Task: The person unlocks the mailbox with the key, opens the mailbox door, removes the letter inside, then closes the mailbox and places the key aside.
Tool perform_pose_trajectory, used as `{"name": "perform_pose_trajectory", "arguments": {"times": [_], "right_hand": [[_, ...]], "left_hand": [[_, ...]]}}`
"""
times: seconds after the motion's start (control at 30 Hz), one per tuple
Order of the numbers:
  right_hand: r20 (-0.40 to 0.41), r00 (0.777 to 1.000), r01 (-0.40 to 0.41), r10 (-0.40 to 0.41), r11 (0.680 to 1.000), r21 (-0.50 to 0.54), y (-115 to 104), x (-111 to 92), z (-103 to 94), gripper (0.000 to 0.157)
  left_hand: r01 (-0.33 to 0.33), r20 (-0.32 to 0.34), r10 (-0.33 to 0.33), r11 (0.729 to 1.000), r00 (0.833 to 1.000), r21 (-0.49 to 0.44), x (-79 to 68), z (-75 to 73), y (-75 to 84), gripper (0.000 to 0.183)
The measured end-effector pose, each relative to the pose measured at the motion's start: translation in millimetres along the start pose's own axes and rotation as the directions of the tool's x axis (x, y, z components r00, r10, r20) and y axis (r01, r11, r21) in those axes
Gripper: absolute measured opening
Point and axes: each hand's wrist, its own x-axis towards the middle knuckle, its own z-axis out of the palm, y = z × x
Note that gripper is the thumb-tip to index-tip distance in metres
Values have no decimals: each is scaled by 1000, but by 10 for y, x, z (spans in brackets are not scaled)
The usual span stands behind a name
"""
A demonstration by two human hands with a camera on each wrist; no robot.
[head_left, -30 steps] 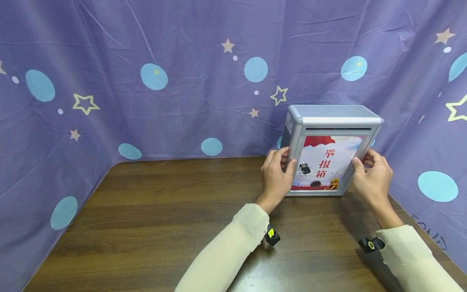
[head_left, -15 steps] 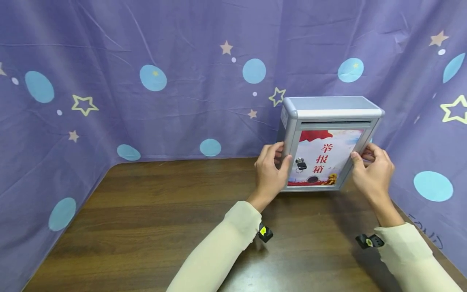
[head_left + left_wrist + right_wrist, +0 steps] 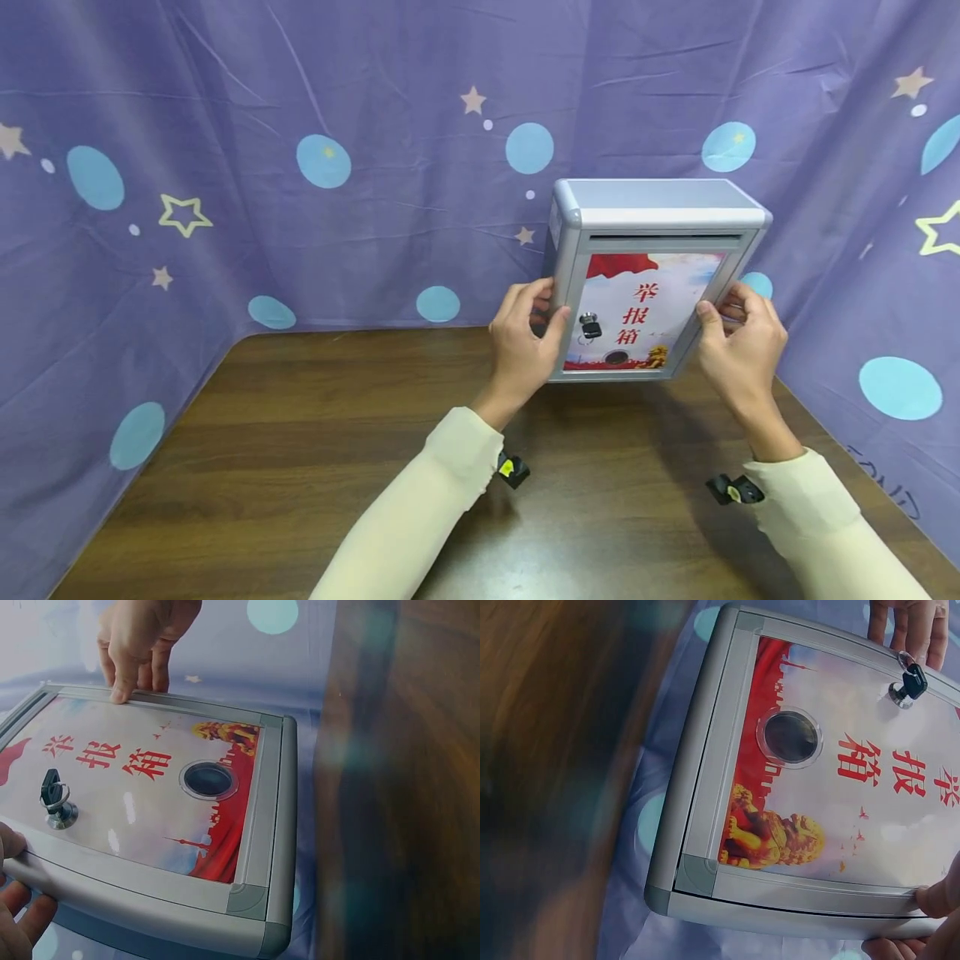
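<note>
A grey metal report box (image 3: 675, 218) with a slot along its top front is held between both hands, tilted, apparently raised off the table. Its printed front panel (image 3: 112, 802) carries red characters, a red banner and a golden lion. Black-headed key (image 3: 592, 330) sits in the lock at the panel's left, with a ring on it. A round dark window (image 3: 791, 737) lies near the bottom. My left hand (image 3: 522, 343) grips the left side, thumb on the front frame. On the opposite side my right hand (image 3: 742, 348) grips likewise, thumb in front. Fingers behind the box are partly hidden.
A brown wooden table (image 3: 315, 450) lies beneath. Purple cloth (image 3: 375, 217) with stars and blue dots hangs behind and on both sides. A small black device (image 3: 513, 469) is worn at the left wrist, and another black device (image 3: 735, 490) at the right.
Both hands have lifted the box upward and carried it to the left and somewhat closer. The grip on both sides looks the same.
</note>
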Motion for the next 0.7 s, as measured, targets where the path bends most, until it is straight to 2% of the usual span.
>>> {"name": "perform_pose_trajectory", "arguments": {"times": [0.27,0.7], "right_hand": [[12,1000,-2,1,998,69,-132,-49,209,34],[16,999,46,-49,991,129,-429,-139,596,32]], "left_hand": [[-34,10,34,999,999,9,77,-278,-59,34],[-13,-17,13,1000,1000,-14,159,-744,-261,36]]}}
